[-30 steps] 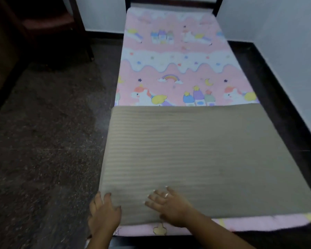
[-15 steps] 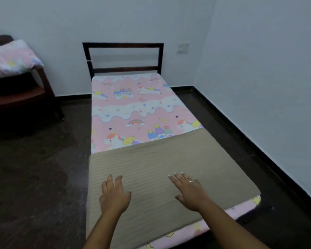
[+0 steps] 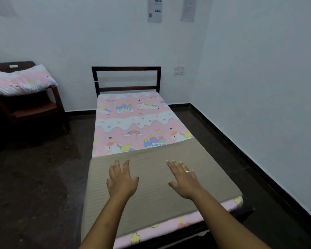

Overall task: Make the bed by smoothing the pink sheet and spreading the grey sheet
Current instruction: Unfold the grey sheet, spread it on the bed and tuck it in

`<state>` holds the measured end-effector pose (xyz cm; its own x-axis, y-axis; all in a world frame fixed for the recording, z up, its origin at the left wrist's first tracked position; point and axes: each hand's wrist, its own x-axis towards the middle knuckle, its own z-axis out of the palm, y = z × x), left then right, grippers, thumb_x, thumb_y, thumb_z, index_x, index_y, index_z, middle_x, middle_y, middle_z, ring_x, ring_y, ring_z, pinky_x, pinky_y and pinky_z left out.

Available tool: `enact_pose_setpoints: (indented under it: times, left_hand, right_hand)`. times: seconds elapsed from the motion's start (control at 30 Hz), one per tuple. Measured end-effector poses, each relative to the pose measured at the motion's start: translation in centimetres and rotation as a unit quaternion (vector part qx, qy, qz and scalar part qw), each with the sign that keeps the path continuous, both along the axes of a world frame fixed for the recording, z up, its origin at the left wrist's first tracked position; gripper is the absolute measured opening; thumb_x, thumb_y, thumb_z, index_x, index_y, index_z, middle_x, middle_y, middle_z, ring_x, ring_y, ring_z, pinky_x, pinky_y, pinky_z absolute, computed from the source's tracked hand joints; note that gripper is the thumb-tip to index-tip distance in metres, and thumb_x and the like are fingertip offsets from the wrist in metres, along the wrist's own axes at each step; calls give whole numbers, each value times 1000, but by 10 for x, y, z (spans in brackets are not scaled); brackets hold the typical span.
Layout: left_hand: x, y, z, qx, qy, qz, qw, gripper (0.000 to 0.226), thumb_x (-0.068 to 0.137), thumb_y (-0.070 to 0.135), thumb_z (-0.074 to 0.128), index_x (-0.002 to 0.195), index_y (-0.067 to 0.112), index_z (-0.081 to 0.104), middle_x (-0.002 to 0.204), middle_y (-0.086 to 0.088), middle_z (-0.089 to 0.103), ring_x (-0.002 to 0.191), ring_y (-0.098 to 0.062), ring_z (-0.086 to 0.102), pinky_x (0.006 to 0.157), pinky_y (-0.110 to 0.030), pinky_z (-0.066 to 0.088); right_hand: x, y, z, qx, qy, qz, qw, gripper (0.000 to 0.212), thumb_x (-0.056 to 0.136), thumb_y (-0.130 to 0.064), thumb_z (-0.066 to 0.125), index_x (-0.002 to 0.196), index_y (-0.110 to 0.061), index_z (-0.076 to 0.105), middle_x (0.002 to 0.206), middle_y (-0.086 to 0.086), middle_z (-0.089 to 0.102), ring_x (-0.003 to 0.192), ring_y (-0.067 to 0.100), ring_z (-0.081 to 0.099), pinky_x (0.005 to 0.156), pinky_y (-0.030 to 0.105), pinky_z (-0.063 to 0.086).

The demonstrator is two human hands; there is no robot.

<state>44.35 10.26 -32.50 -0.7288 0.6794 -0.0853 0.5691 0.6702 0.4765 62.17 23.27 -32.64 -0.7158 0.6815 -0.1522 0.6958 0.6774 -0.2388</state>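
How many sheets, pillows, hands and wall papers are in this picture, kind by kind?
Sheets: 2 (pink sheet, grey sheet)
Pillow: 1
Hands: 2 (left hand, right hand)
Wall papers: 2 (left paper, right paper)
Total: 7

Pale bluish-white walls (image 3: pixel 97 33) meet in a corner at right; dark skirting (image 3: pixel 241 150) along their base; floor (image 3: pixel 34 186) dark and speckled; dark wooden headboard (image 3: pixel 126 69) against far wall; switch plate (image 3: pixel 179 70) just right of it; paper sheets (image 3: pixel 154 9) high up; wooden chair (image 3: pixel 34 112) at left, pink patterned pillow (image 3: pixel 20 81) on it.
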Motion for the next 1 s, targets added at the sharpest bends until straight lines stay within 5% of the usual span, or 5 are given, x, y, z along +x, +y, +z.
enact_pose_setpoints:
  times: [0.4,1.0]
  left_hand:
    - [73,-90,15,-27,-6,40,999,72,91,43,51,149,32,11,158,-3,-7,145,-27,-6,114,-49,17]
    - [-55,-252,23,-46,-24,110,993,72,89,49,49,149,36,11,159,0,-9,146,-25,-7,115,-50,17]
  right_hand:
    - [54,-80,2,-56,53,8,997,75,97,-39,45,149,-43,-8,160,-12,-6,148,18,-6,115,53,9]
    - [-121,-227,8,-96,40,87,991,75,97,-38,46,149,-42,-8,160,-10,-6,148,20,-7,115,55,7]
